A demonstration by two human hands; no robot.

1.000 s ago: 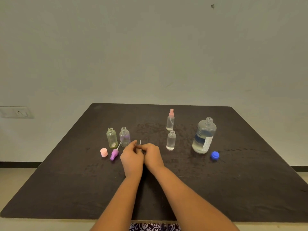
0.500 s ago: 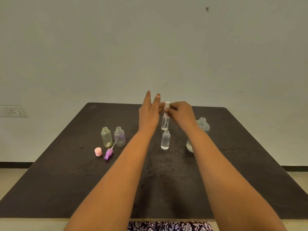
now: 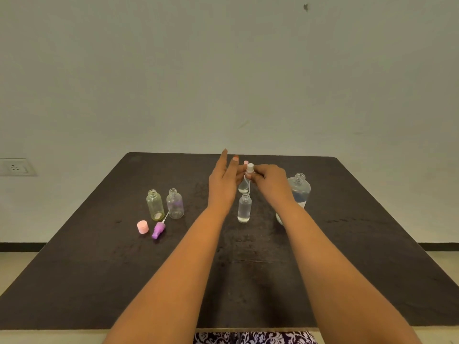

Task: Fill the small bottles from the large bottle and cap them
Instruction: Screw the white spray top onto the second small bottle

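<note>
four small bottles are counted: the yellowish bottle (image 3: 155, 206), the purplish bottle (image 3: 175, 204), the clear bottle (image 3: 244, 209) and the rear bottle (image 3: 243, 186). one large bottle (image 3: 300, 188), one pink cap (image 3: 142, 227) and one purple spray top (image 3: 158, 229) are seen.

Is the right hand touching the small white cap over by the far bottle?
Touching. In the head view the right hand pinches the base of the small white cap between its fingertips; no gap shows.
</note>
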